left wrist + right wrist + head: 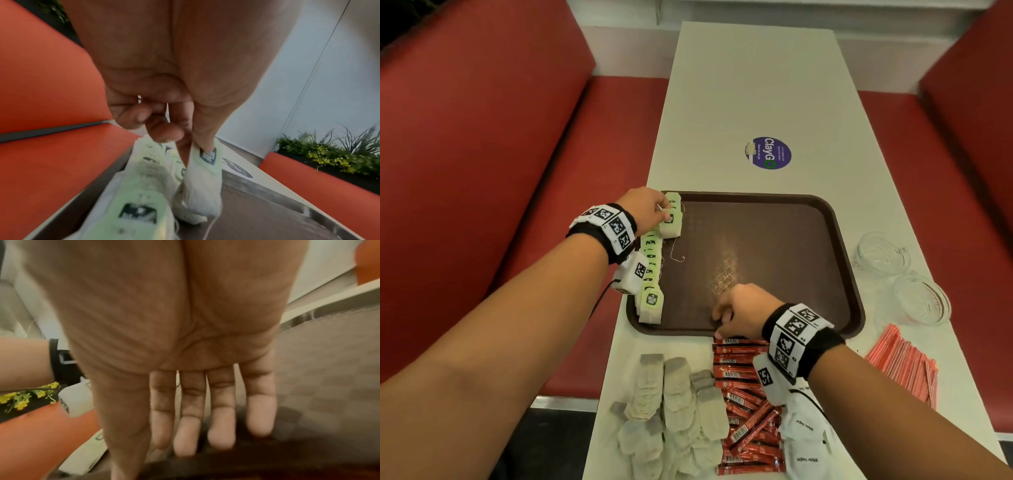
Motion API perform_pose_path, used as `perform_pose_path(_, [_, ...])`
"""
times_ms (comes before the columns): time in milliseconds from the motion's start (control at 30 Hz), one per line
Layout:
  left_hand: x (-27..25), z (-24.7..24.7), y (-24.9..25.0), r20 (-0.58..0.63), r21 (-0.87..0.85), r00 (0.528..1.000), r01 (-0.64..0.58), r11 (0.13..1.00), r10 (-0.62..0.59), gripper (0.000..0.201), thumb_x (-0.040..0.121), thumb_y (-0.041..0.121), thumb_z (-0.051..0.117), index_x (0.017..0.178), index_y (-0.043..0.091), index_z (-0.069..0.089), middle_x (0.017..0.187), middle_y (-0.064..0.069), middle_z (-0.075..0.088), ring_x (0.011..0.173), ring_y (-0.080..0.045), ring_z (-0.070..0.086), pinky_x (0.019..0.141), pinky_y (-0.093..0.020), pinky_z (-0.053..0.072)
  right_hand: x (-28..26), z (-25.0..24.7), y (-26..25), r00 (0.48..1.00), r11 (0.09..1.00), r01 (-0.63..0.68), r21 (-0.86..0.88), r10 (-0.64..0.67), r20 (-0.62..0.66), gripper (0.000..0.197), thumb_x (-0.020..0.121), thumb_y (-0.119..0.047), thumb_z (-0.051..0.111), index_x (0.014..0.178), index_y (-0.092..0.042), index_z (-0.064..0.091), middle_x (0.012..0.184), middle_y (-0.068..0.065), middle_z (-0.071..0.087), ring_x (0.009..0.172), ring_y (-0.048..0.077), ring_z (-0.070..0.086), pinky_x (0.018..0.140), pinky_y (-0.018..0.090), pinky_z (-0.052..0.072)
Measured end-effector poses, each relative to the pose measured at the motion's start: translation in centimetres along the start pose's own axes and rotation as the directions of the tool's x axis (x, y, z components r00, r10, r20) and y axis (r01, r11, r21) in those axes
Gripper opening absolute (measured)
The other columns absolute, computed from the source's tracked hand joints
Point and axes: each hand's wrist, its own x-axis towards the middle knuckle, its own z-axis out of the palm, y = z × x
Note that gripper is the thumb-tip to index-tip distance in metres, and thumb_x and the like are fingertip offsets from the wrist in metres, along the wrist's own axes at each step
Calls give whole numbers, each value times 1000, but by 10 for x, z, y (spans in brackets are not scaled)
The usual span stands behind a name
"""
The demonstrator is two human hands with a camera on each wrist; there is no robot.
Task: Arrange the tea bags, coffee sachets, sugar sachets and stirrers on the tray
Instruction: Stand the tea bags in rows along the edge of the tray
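A brown tray (825,240) lies on the white table. Along its left edge runs a row of green-tagged tea bags (652,260). My left hand (650,210) pinches one green-tagged tea bag (205,183) at the far end of that row, between thumb and fingers. My right hand (732,313) rests with straight fingers (221,423) on the tray's near rim and holds nothing. Plain tea bags (674,407), red coffee sachets (746,404), white sugar sachets (806,442) and orange stirrers (904,366) lie on the table in front of the tray.
Two clear glass bowls (883,255) (923,298) stand right of the tray. A round purple sticker (768,153) marks the table beyond it. Red bench seats (482,137) flank the narrow table on both sides.
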Motion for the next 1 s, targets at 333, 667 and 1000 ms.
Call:
perform_pose_path(333, [-23, -30, 31, -133, -226, 969, -232, 946, 206, 9, 99, 28, 58, 104, 26, 65, 92, 9, 64, 78, -4, 55, 72, -27, 40, 16, -25, 0, 959, 755, 115, 645, 85, -270, 48, 105, -50, 37, 94, -16, 70, 83, 1, 74, 64, 16, 60, 59, 31, 46])
perform_pose_path(667, [-83, -46, 50, -139, -412, 940, -340, 845, 311, 9, 100, 20, 57, 104, 21, 65, 79, 16, 68, 66, 3, 54, 66, -14, 43, 29, -39, -30, 999, 245, 48, 968, -27, -42, 73, 104, -57, 18, 105, -1, 64, 94, 17, 73, 58, 25, 57, 52, 31, 34])
perform_pose_path(1000, [-110, -32, 36, -8, -449, 945, -294, 844, 326, 9, 98, 22, 60, 102, 27, 66, 76, 6, 70, 67, -16, 56, 72, -35, 50, 33, -50, -21, 952, 103, 306, 946, -2, -307, 20, 95, -21, 65, 107, -6, 70, 80, 4, 73, 55, 16, 57, 55, 27, 36])
